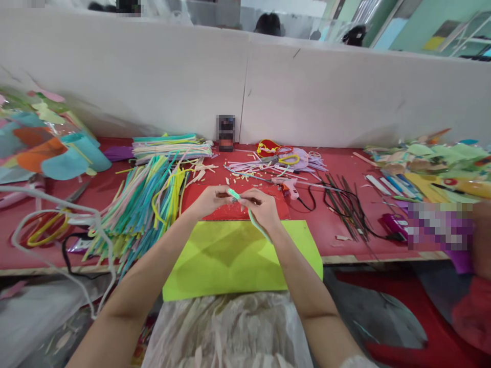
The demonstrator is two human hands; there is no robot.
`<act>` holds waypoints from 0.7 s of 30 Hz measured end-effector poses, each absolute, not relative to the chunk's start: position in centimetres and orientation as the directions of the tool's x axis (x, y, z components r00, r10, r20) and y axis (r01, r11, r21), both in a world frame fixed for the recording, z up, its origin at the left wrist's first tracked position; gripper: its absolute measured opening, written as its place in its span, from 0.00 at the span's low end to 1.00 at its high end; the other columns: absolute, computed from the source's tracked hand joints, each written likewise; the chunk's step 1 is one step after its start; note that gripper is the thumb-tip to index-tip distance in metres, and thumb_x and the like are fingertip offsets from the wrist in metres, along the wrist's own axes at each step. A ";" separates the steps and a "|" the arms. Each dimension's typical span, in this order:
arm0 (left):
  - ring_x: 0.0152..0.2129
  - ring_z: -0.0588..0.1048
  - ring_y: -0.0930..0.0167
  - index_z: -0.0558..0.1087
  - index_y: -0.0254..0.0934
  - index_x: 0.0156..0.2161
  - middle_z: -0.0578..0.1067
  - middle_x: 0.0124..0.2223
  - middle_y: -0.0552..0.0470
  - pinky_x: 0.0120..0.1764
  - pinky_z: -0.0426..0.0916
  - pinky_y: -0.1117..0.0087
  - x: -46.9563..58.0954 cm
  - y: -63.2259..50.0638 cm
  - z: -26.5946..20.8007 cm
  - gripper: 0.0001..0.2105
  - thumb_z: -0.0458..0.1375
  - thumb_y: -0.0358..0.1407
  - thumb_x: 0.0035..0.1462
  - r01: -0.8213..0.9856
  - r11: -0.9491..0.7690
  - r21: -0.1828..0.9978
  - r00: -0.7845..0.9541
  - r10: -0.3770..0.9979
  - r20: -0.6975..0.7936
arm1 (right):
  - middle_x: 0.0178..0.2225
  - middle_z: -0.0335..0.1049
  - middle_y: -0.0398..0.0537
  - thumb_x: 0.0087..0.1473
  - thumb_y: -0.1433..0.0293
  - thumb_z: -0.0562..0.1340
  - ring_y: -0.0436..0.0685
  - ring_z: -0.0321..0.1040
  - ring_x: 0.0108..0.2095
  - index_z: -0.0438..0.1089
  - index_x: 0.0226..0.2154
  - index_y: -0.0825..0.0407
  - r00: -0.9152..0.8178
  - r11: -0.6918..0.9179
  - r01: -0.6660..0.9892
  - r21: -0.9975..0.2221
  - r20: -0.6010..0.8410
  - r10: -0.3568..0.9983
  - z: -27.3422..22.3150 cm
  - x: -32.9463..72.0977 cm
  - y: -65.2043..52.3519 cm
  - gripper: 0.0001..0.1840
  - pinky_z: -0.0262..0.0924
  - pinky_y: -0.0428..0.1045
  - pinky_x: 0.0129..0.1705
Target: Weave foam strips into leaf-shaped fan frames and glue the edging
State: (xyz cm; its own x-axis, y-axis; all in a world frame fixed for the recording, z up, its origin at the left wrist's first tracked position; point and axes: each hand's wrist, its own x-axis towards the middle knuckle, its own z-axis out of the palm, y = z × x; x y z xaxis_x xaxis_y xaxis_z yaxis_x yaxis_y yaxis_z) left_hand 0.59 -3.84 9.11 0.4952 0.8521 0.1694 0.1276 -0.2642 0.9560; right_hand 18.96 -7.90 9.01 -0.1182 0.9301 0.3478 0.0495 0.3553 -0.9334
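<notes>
Mint strip (234, 194), btwn L grip (210, 201) & R grip (263, 204), both pinching it

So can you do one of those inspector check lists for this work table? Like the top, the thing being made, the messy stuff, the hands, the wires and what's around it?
Surface: red table, with a yellow-green sheet at its near edge.
Job's things: a mint-green strip, held up over the work spot.
Clutter: a big pile of coloured strips on the left; small pale scraps scattered past the hands.
Hands: left hand and right hand both have their fingers on the strip.
Cables: a black cable near the glue gun.
Surroundings: white partition behind; another person's red clothing at the right edge.
</notes>
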 end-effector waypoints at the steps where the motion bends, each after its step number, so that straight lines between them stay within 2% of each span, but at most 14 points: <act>1: 0.27 0.71 0.73 0.73 0.33 0.30 0.74 0.29 0.52 0.35 0.65 0.73 0.3 -3.7 9.3 0.11 0.60 0.41 0.47 0.140 -0.255 0.957 0.543 0.828 0.141 | 0.29 0.70 0.43 0.46 0.64 0.66 0.49 0.66 0.25 0.74 0.31 0.49 -0.151 0.345 0.036 -0.938 0.336 0.930 9.1 19.0 -8.0 0.08 0.63 0.47 0.31; 6: 0.27 0.71 0.73 0.75 0.35 0.30 0.75 0.29 0.54 0.34 0.64 0.75 -0.8 -3.2 11.0 0.09 0.59 0.39 0.47 0.270 -0.273 0.923 0.754 0.656 -0.027 | 0.27 0.68 0.39 0.43 0.66 0.67 0.48 0.66 0.25 0.66 0.44 0.46 -0.326 0.243 -0.024 -0.970 0.238 0.915 9.4 19.4 -8.3 0.23 0.63 0.47 0.32; 10: 0.26 0.72 0.74 0.77 0.39 0.29 0.76 0.27 0.57 0.32 0.63 0.78 -0.6 -2.1 12.6 0.06 0.60 0.37 0.44 0.451 -0.374 0.810 0.836 0.495 -0.236 | 0.27 0.66 0.38 0.44 0.67 0.67 0.48 0.65 0.26 0.65 0.44 0.47 -0.505 0.243 0.072 -0.967 0.175 0.845 9.9 19.9 -8.5 0.22 0.62 0.46 0.33; 13: 0.25 0.72 0.73 0.78 0.40 0.30 0.77 0.27 0.56 0.31 0.63 0.78 0.2 -1.2 13.1 0.07 0.60 0.35 0.42 0.518 -0.371 0.771 0.847 0.347 -0.402 | 0.27 0.66 0.38 0.46 0.69 0.65 0.48 0.64 0.28 0.63 0.43 0.48 -0.587 0.310 0.194 -0.931 0.143 0.797 10.1 20.1 -8.6 0.20 0.59 0.44 0.31; 15: 0.24 0.72 0.72 0.78 0.39 0.30 0.77 0.27 0.54 0.29 0.63 0.77 0.8 -0.9 13.2 0.08 0.60 0.34 0.41 0.534 -0.362 0.764 0.844 0.279 -0.458 | 0.27 0.66 0.37 0.47 0.69 0.64 0.47 0.63 0.27 0.63 0.40 0.49 -0.599 0.378 0.318 -0.869 0.125 0.791 10.0 20.2 -8.6 0.16 0.55 0.43 0.29; 18: 0.20 0.70 0.72 0.79 0.38 0.30 0.77 0.24 0.53 0.26 0.61 0.75 1.9 -0.8 13.5 0.10 0.59 0.31 0.38 0.556 -0.404 0.726 0.831 0.261 -0.491 | 0.24 0.64 0.37 0.48 0.69 0.63 0.47 0.59 0.25 0.64 0.32 0.50 -0.574 0.483 0.536 -0.692 0.121 0.810 9.7 20.2 -8.5 0.08 0.49 0.43 0.27; 21: 0.18 0.68 0.71 0.78 0.37 0.27 0.75 0.20 0.52 0.25 0.60 0.73 2.9 -1.3 14.2 0.09 0.57 0.29 0.39 0.596 -0.544 0.591 0.795 0.295 -0.531 | 0.26 0.67 0.40 0.53 0.70 0.60 0.48 0.60 0.26 0.64 0.30 0.51 -0.638 0.617 0.590 -0.520 0.168 0.752 9.5 19.9 -8.6 0.03 0.47 0.44 0.28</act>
